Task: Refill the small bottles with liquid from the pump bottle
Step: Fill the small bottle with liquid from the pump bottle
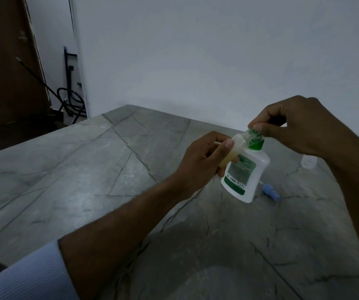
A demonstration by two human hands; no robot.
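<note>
Pump bottle (244, 172) is standing on the marble table (87, 169), right fingers (261, 127) pinching its green pump head (319, 140). Left hand (204, 161) is gripping a small bottle (235, 148), tilted, mouth pressing against the nozzle from the left.

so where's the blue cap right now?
Head view, right of centre: the blue cap lies on the grey table, just right of the pump bottle base, below the right hand.

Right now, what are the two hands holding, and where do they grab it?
The left hand grips a small bottle of yellowish liquid round its body. The right hand pinches the green pump top of the white pump bottle.
</note>
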